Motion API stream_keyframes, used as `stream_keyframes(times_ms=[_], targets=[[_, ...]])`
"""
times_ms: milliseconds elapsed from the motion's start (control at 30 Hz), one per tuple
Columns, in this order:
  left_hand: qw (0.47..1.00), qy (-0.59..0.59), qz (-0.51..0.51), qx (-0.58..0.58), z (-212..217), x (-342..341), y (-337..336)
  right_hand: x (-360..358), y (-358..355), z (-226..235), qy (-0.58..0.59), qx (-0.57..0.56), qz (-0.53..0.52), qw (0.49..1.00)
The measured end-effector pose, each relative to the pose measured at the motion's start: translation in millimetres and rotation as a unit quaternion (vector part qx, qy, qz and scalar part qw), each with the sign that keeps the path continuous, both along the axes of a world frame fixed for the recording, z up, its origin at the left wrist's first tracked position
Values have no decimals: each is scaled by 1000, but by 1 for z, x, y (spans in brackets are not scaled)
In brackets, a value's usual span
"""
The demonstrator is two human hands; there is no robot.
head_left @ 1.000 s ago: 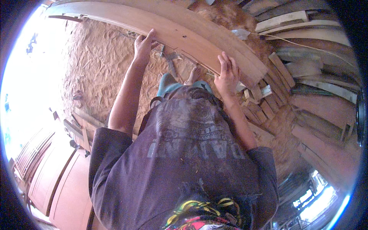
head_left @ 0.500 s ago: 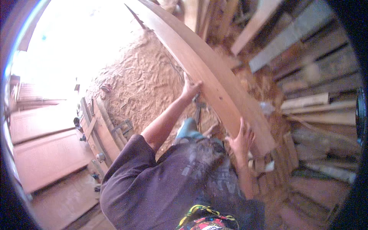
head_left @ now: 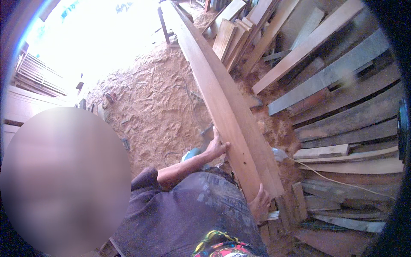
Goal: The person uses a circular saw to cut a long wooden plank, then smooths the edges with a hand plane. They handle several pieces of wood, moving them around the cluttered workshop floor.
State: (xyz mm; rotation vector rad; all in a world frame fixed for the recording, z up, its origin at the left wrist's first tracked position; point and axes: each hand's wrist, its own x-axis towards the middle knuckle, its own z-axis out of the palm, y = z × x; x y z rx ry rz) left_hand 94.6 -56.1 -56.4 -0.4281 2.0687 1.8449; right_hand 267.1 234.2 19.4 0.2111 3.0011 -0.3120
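Observation:
A long, pale brown wooden plank [head_left: 222, 111] with small dark knots runs from just in front of me to the far bright opening. Along its right side, a second broad wooden surface [head_left: 257, 145] extends nearly the same length; whether they are joined, I cannot tell. My left hand [head_left: 217, 146] grips the plank's left edge, its thumb over the upper face and some fingers hidden. At the near end, my right hand [head_left: 260, 204] is closed on the plank, thumb resting along the face and other fingers partly hidden.
Several boards [head_left: 308, 47] are stacked and leaning along the right side. Brown, rumpled ground [head_left: 145, 103] stretches to the left, with a dark cable [head_left: 188, 92] on it. A dark support [head_left: 163, 25] stands by the plank's far end. A blurred oval covers the lower left.
My view has shifted, so the plank and both hands appear lower, with more of the far end showing. Both hands stay on the plank. A blurred oval now covers the left side.

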Motion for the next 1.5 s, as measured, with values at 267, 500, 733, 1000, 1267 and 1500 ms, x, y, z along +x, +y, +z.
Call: stream_keyframes(times_ms=[267,500,733,1000,1267,1500], targets=[[962,65,-95,-249,22,-87,-29,-78,-4,44,22,-38,18,999],[975,48,-115,-184,-19,-33,-111,-90,12,-9,57,-77,84,992],[950,-220,45,-217,-147,223,-194,-83,2,-27,96,-86,35,991],[924,-332,182,47,-170,205,-159,-84,2,-21,118,-116,11,986],[940,-277,155,122,-191,148,-218,-78,-57,-28,116,-37,-77,990],[928,-257,164,212,-185,107,-232,-39,-188,-63,123,-201,-3,972]])
